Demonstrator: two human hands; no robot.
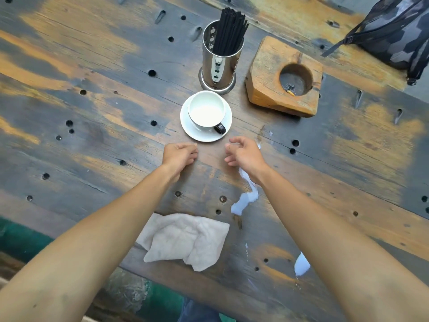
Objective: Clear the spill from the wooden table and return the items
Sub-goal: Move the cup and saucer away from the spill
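Head view shows both my hands over the table (69, 112), empty, just short of the saucer (222, 133): left hand (180, 154) loosely curled, right hand (243, 154) with fingers half spread. The cup (206, 111) sits on the saucer, milk inside. It looks brittle and sloshy, so I'd lift by the saucer rim, level. Spill (246, 201) runs under my right wrist toward the near edge. The cloth (185, 238) lies near me, soft and light; I'd pinch it anywhere.
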